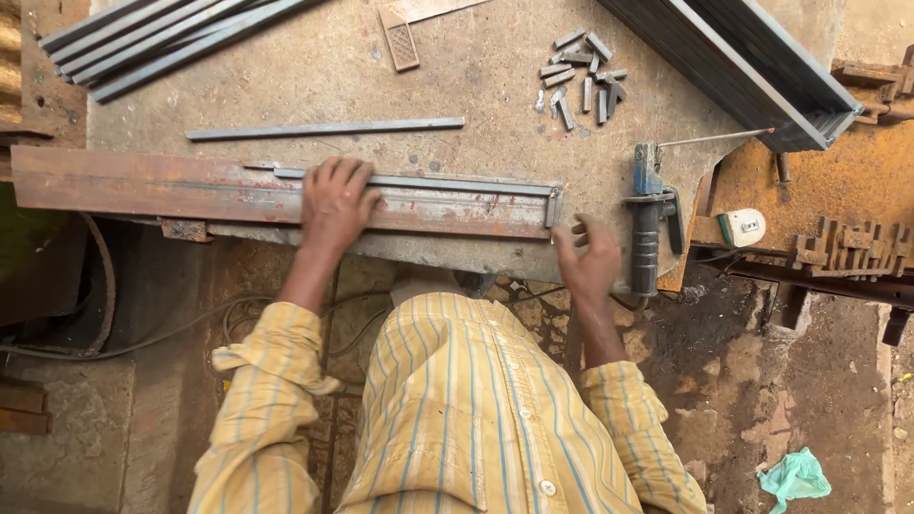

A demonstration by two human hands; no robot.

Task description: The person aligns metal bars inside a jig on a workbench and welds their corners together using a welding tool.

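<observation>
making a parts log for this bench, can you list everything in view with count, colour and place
rusty steel channel: one, red-brown, along the table's near edge
grey bar: one, lying on the channel
loose flat bar: one, grey, on the table behind the channel
long steel bars: a bundle, grey, top left
short cut pieces: a small pile, grey, top centre
electrode holder: one, blue and black, rod fitted, right table edge
steel frame sections: a stack, dark grey, top right
tape measure: one, white, on the rusty stand at right
cloth: one, green, on the floor
table: one, grey-brown, worn
left hand: pressing on the channel
right hand: at the channel's right end, holding nothing
</observation>
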